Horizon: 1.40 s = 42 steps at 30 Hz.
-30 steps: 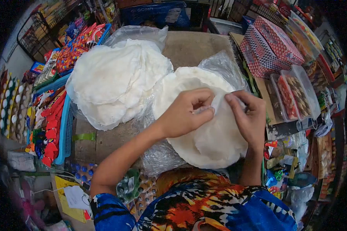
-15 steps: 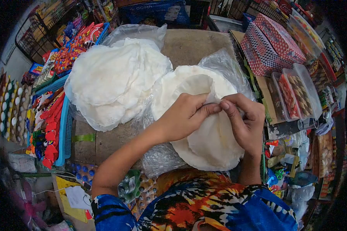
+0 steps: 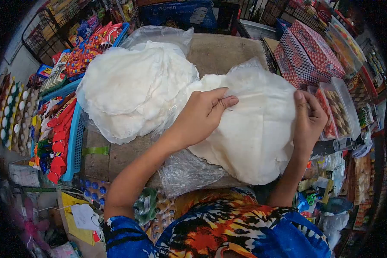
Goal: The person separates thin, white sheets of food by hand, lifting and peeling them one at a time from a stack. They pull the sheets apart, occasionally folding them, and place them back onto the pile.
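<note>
A thin, round, white spring roll wrapper is stretched out between my hands, above a second stack of wrappers that it mostly covers. My left hand pinches its upper left edge between thumb and forefinger. On the far side, my right hand grips the right edge, thumb on top. To the left lies a large overlapping pile of similar wrappers. Crinkled clear plastic sticks out below the right stack.
Everything rests on a worn wooden table. A blue basket with snack packs borders the left side. At right stand a red checkered box and a clear container of snacks. Egg trays are at far left.
The wrapper was bunched between both hands close together; now it is spread wide. My right hand has moved right and slightly up, while my left hand has shifted slightly left.
</note>
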### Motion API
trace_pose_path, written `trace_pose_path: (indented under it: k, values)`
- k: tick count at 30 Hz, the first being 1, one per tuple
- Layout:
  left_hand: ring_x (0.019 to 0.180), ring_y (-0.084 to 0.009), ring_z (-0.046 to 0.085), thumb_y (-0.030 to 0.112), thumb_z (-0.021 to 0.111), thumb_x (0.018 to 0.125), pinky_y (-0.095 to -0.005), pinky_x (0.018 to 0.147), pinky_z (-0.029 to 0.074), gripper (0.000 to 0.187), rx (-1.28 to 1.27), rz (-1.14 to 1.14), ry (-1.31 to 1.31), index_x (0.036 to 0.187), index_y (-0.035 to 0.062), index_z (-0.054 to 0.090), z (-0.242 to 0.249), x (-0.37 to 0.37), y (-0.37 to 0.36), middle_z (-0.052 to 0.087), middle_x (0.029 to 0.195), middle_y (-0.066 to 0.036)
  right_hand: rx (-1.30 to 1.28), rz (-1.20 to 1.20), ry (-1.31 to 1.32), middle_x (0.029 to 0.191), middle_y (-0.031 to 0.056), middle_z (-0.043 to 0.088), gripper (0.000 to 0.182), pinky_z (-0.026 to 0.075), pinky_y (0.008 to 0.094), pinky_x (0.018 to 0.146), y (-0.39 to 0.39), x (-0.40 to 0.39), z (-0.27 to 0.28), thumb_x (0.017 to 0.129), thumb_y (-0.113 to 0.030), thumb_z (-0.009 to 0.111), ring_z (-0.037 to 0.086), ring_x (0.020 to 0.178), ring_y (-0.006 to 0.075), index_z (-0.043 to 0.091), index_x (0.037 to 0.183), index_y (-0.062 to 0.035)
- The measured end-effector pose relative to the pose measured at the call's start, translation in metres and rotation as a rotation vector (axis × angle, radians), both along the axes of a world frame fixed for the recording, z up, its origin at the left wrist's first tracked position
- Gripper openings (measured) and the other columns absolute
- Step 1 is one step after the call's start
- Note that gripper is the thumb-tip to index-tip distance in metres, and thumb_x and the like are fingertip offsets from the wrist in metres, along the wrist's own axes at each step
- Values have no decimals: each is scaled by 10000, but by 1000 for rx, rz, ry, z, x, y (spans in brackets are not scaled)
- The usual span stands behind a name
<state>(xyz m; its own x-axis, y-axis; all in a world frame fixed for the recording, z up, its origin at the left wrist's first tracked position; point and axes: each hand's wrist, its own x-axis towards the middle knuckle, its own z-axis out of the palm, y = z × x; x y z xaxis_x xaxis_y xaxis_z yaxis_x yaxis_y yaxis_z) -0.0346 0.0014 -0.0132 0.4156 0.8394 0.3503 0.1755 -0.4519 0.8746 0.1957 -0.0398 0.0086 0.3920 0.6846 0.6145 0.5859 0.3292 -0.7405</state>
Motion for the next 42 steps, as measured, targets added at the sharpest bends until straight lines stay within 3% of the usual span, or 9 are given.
trace_pose_path:
  k: [13, 16, 18, 21, 25, 28, 33, 40, 42]
  values:
    - [577, -128, 403, 214, 530, 930, -317, 551, 378, 262, -37, -3, -84, 874, -38, 576, -7, -4, 7, 484, 607, -177, 139, -202, 59, 834, 26, 627, 244, 415, 237, 760, 0, 34, 8, 853, -181, 682, 523, 784, 103, 661, 896, 59]
    - [653, -109, 498, 209, 516, 943, -295, 628, 430, 259, -69, -40, -64, 976, -30, 609, -2, -6, 8, 597, 696, -145, 69, -3, 96, 824, 10, 598, 209, 396, 223, 746, -17, 18, 7, 880, -162, 644, 508, 776, 93, 632, 841, 43]
    - [817, -120, 579, 245, 542, 938, -273, 755, 464, 313, -226, -159, -141, 1083, -27, 600, 0, -8, 9, 662, 896, -95, 112, 70, 153, 808, 0, 586, 190, 383, 209, 723, -26, 2, 7, 892, -155, 626, 496, 763, 78, 632, 842, 28]
    - [958, -93, 553, 316, 595, 912, -234, 868, 427, 443, -274, -253, -194, 1215, -2, 533, 9, -1, -2, 607, 1067, -39, 132, 126, 170, 774, -8, 570, 194, 375, 204, 690, -34, 0, 10, 890, -163, 628, 484, 735, 70, 623, 842, 25]
    - [998, -134, 574, 336, 683, 840, -254, 887, 442, 570, -351, -332, -223, 1260, -2, 497, 16, 0, -7, 592, 1123, -57, 96, 316, 221, 764, 19, 586, 234, 384, 218, 674, -51, -13, 17, 873, -195, 643, 494, 719, 78, 616, 825, 33]
    - [957, -142, 591, 305, 737, 788, -269, 836, 471, 568, -616, -346, -367, 1213, -11, 531, 25, -9, -9, 611, 1092, -68, 134, 382, 130, 760, 39, 598, 236, 393, 228, 682, -58, -22, 23, 868, -197, 640, 515, 721, 95, 614, 812, 31]
    - [876, -125, 607, 226, 687, 836, -274, 782, 490, 385, -434, -288, -169, 1116, -18, 586, 22, -21, 2, 641, 1012, -72, 49, 392, 102, 811, 39, 605, 207, 400, 225, 728, -56, -23, 24, 867, -176, 632, 535, 769, 107, 615, 832, 27]
    - [950, -103, 568, 155, 562, 925, -241, 836, 454, 358, -172, -127, -218, 1207, -55, 494, 7, -6, -1, 617, 1071, -70, -224, 425, 254, 910, 8, 588, 123, 395, 209, 789, -45, -14, 17, 842, -36, 586, 532, 854, 81, 590, 951, 20]
    - [852, -156, 540, 137, 507, 924, -287, 776, 436, 240, -26, -72, -234, 1078, -46, 506, -1, 1, -2, 626, 934, -118, -249, 449, 234, 903, 1, 584, 129, 395, 205, 780, -43, -12, 14, 829, -10, 574, 532, 845, 75, 588, 954, 19]
